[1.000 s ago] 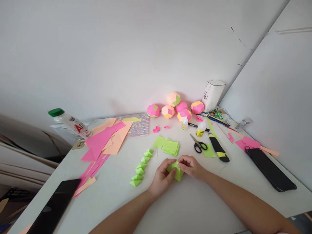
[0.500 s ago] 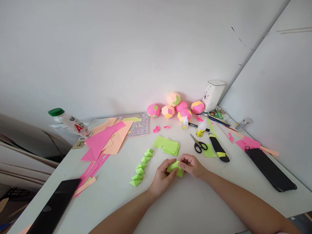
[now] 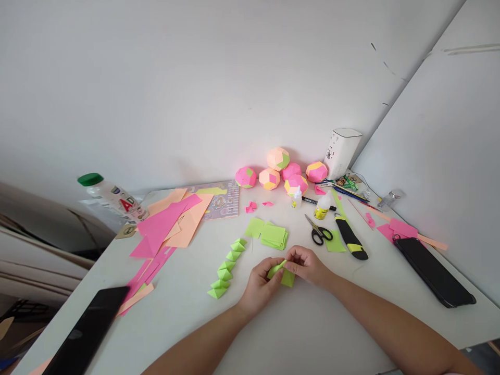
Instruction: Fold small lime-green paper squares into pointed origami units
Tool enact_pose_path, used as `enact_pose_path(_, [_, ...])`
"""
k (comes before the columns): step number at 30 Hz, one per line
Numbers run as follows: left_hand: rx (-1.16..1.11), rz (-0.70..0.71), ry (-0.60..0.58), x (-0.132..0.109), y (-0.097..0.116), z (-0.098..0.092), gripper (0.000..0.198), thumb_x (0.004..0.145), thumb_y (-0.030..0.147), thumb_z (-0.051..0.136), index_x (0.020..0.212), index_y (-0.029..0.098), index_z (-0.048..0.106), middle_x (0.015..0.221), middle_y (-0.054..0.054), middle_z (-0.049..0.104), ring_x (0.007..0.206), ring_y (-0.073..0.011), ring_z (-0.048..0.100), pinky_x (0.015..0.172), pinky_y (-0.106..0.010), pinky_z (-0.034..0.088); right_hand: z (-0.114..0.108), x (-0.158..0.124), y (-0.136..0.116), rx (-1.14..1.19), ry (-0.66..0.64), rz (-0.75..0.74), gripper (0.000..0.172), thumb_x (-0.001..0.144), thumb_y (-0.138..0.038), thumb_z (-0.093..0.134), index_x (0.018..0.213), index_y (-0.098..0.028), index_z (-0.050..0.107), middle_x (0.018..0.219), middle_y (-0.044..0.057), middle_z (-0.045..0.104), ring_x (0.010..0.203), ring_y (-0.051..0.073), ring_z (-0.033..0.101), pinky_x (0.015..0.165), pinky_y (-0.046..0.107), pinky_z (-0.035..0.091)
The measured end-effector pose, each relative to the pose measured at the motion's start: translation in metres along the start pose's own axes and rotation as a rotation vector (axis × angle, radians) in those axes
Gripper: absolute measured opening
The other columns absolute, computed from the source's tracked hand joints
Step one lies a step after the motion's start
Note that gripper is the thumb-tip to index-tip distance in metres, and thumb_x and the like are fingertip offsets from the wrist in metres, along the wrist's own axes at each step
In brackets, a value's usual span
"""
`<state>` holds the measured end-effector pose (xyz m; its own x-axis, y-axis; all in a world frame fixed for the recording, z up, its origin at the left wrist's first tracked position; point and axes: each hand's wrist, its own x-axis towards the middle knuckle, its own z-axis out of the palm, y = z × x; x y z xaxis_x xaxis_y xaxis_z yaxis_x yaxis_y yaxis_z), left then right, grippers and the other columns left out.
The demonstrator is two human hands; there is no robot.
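Both the left hand [image 3: 258, 285] and the right hand [image 3: 310, 266] appear in the head view, working close together above the near middle of the white surface [image 3: 312, 328]. Their fingers [image 3: 272, 262] are pinched narrow on a piece of green paper [image 3: 288, 279], which lies between the hands, its far edge curled or folded over; the left thumb presses it from the near side, and the right thumb and forefinger grip its far right corner. Just left of the hands, a slanting row of folded green pieces [image 3: 225, 273] runs from near to far. Beyond the hands sits a stack of green sheets [image 3: 273, 236], with black-handled scissors [image 3: 322, 235] to its right and a black-and-yellow cutter [image 3: 351, 238] farther right. Two glue bottles, a small one [image 3: 296, 199] and a larger one [image 3: 321, 207], stand farther back. Six faceted paper balls [image 3: 269, 178] cluster by the far wall, one resting on others. Loose pink and peach sheets [image 3: 164, 225] overlap on the left, near a green-capped bottle [image 3: 113, 198], and a black phone [image 3: 433, 272] lies at the right.
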<state>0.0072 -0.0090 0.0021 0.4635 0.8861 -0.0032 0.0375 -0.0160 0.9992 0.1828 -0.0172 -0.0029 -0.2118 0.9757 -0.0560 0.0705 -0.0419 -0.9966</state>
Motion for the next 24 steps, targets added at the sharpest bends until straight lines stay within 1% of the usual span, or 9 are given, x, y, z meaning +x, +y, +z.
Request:
enact_pose_path(4, [-0.011,-0.02,0.019,-0.0007,0.0002,0.0006,0.032,0.079,0.042,0.057,0.098,0.019,0.066,0.08,-0.005,0.061,0.068,-0.0153,0.052,0.058,-0.024,0.043,-0.0006,-0.0003,0.0014,0.012,-0.009,0.003,0.031,0.073,-0.042,0.068,0.077,-0.016,0.053,0.064,-0.003,0.046,0.055,0.008,0.042,0.051,0.02,0.035])
enact_pose_path(8, [-0.063,-0.08,0.053,-0.0013,-0.0004,0.0018,0.033,0.079,0.043,0.057,0.099,0.018,0.064,0.079,-0.003,0.058,0.058,-0.0112,0.047,0.052,-0.023,0.04,-0.0004,-0.0012,-0.0003,0.02,-0.053,-0.008,0.028,0.074,-0.039,0.068,0.077,-0.015,0.055,0.064,-0.003,0.047,0.057,0.008,0.042,0.051,0.02,0.034])
enact_pose_path(10, [-0.089,-0.103,0.059,-0.0012,-0.0007,0.0021,0.033,0.079,0.043,0.057,0.1,0.017,0.062,0.078,-0.003,0.056,0.055,-0.0098,0.045,0.05,-0.022,0.039,-0.0002,-0.0014,-0.0013,0.01,-0.072,-0.013,0.026,0.074,-0.038,0.068,0.076,-0.015,0.056,0.063,-0.003,0.046,0.057,0.009,0.041,0.051,0.02,0.034])
enact_pose_path(12, [-0.104,-0.109,0.05,-0.001,-0.0012,0.0021,0.033,0.08,0.043,0.057,0.099,0.017,0.061,0.079,-0.003,0.056,0.055,-0.0093,0.044,0.05,-0.022,0.039,-0.0002,-0.0013,-0.0018,-0.012,-0.063,-0.017,0.026,0.073,-0.038,0.068,0.075,-0.015,0.057,0.062,-0.003,0.046,0.056,0.009,0.041,0.051,0.02,0.034])
enact_pose_path(15, [-0.09,-0.088,0.022,-0.0006,-0.0029,0.0014,0.032,0.081,0.041,0.056,0.102,0.018,0.06,0.084,-0.004,0.057,0.059,-0.0104,0.047,0.053,-0.023,0.041,-0.0005,-0.001,-0.0013,-0.031,-0.038,-0.019,0.026,0.073,-0.038,0.068,0.073,-0.014,0.057,0.062,-0.003,0.047,0.056,0.008,0.041,0.051,0.02,0.034])
enact_pose_path(20, [-0.027,-0.004,-0.031,-0.0002,-0.0049,0.0,0.032,0.08,0.033,0.057,0.108,0.018,0.058,0.094,-0.006,0.06,0.081,-0.0173,0.055,0.067,-0.026,0.046,-0.0016,-0.0001,-0.0002,0.017,-0.025,-0.011,0.03,0.073,-0.042,0.068,0.075,-0.014,0.057,0.063,-0.002,0.049,0.056,0.009,0.043,0.05,0.02,0.036])
enact_pose_path(24, [0.026,0.027,-0.055,0.0001,-0.0048,-0.0008,0.03,0.083,0.032,0.053,0.109,0.018,0.06,0.096,-0.007,0.062,0.086,-0.019,0.056,0.075,-0.029,0.046,-0.0015,0.0002,-0.0019,0.019,-0.014,0.0,0.03,0.072,-0.041,0.069,0.074,-0.014,0.057,0.062,-0.003,0.048,0.055,0.008,0.042,0.049,0.019,0.034])
